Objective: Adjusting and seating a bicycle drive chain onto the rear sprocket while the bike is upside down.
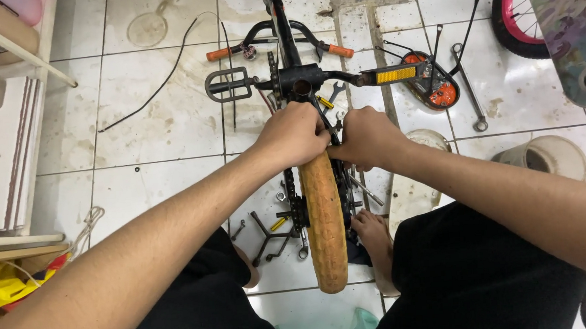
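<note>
Down on the tiled floor (149,132), an upturned small bike frame (285,29) lies away from the viewer, pedals (228,84) out to both sides, orange handlebar grips (218,54) at the far end. Orange tyre (324,223) of the rear wheel runs toward the viewer between the knees, a bare foot (371,231) just beside it.

Both hands sit at the far end of the tyre, where it meets the frame. Left hand (293,134) is curled tight, pressing on the tyre's top and the black stay (326,118) next to it. Right hand (367,137) is fisted too, touching the left, closed over something at the frame; what exactly it pinches is hidden by the knuckles. Cannot tell if a tool is inside either fist.

Step in hand, as a judgement: seating or aligning the wheel in the frame, or working a fastener near the stay. Next move likely calls for a firm two-handed push or twist while the wheel stays centred; a wrench would be needed if a nut is involved.

Loose around: spanners (303,250) and a bent bracket (268,237) on the floor under the left forearm, an orange chain guard (437,88) and thin metal stays (468,86) to the right, a pale bucket (550,157) further right, a black cable (166,77) to the left, a pink-rimmed wheel (514,15) top right.
</note>
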